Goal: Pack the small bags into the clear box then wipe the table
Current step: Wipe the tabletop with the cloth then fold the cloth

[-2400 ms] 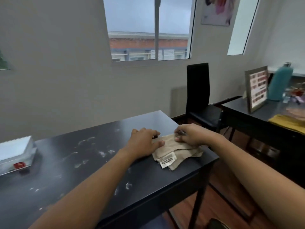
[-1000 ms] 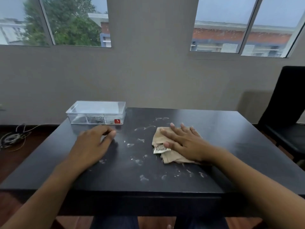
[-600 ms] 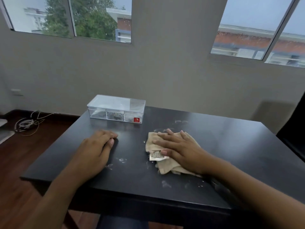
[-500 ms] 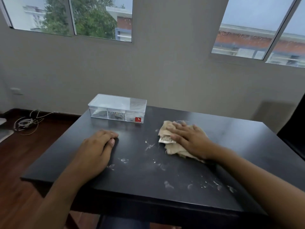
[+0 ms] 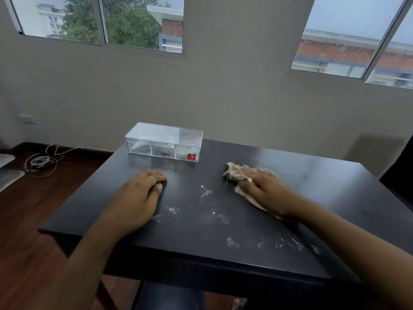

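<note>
Packing looks finished. The clear box (image 5: 164,142) sits at the far left of the table (image 5: 312,175) with its lid on, and I can make out patterned contents through the front wall, in the left and middle sections. I take those to be the small bags (image 5: 161,150), though they are too small to count. No bag lies loose on the tabletop.

Wiping is underway, not done. My right hand (image 5: 263,191) lies flat, fingers spread, palm pressing a crumpled beige cloth (image 5: 234,173) onto the surface at centre-right. It is a press, not a pinch; nothing is closed around the cloth. The cloth's far corner pokes out beyond my fingertips, and a strip of it shows under the heel of my hand.

My left hand (image 5: 138,198) rests palm down on the bare table, fingers loosely together, holding nothing. It seems to be bracing me.

Still to clear: whitish smears (image 5: 206,193) in the middle, between my two hands, and another scatter near the front edge toward the right. The far right of the top looks clean and dark.

Judgement: second half of the job, perhaps midway through it. The cloth needs to come back across the centre and along the near edge.
</note>
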Motion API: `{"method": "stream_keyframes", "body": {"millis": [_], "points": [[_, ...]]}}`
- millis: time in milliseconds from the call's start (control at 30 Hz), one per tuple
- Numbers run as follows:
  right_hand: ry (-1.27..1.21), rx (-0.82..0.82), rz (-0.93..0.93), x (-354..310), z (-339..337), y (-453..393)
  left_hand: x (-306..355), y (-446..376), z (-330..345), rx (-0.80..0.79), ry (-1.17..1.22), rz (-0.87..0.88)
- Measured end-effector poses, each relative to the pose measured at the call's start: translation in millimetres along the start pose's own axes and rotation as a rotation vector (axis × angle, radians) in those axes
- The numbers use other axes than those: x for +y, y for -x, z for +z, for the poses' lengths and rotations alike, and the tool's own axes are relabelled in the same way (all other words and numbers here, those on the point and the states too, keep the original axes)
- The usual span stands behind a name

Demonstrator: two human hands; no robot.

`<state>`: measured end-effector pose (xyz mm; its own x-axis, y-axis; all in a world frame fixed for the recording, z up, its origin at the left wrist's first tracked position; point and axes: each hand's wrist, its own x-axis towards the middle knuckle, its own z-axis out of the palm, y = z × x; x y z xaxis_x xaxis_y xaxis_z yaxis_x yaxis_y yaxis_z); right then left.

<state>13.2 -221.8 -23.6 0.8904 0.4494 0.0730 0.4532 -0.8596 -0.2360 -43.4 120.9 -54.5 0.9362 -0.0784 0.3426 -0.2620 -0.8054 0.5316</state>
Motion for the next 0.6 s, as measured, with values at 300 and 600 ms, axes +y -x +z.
{"method": "stream_keyframes", "body": {"millis": [300, 600], "points": [[0.046, -0.005, -0.21, -52.9, 18.4, 21.7, 1.2, 1.3, -2.9, 0.017, 0.006, 0.043], [0.123, 0.094, 0.008, -84.0, 33.8, -12.5, 5.6, 0.1, -8.2, 0.058, 0.093, -0.025]]}}
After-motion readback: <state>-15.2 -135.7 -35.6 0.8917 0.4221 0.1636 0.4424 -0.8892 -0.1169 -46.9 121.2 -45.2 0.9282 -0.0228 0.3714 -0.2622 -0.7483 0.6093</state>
